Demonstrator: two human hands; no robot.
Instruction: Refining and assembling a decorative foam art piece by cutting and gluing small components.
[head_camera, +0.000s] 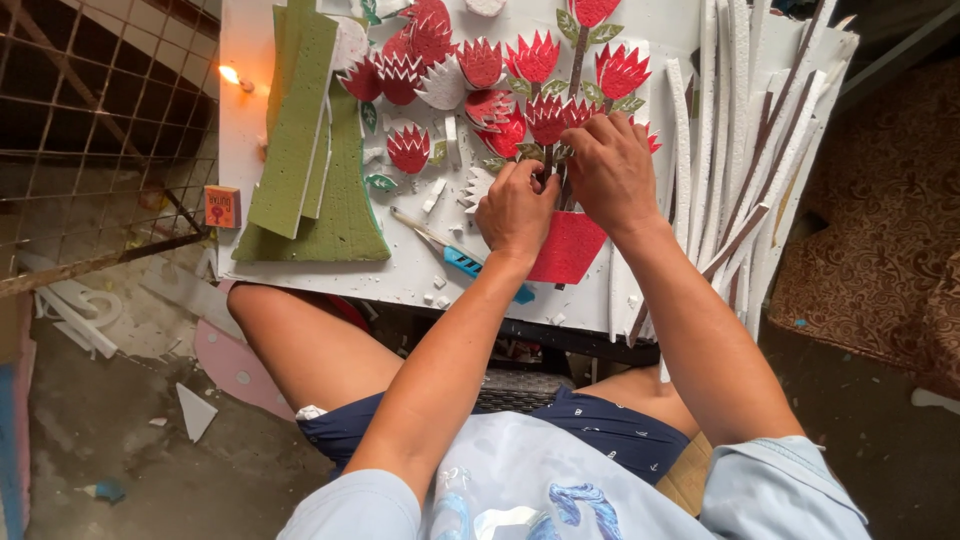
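A white foam board lies across my lap with red foam tulip flowers and green leaves laid on it. My left hand and my right hand press together on the thin brown stems just above a red pot-shaped foam piece. Both hands have fingers pinched on the stems where they meet the pot. More red flowers lie loose to the left.
Green foam sheets are stacked at the board's left. A blue-handled craft knife lies near my left wrist. White foam strips pile at the right. A small lit candle and a small box sit at the left edge, beside a wire grid.
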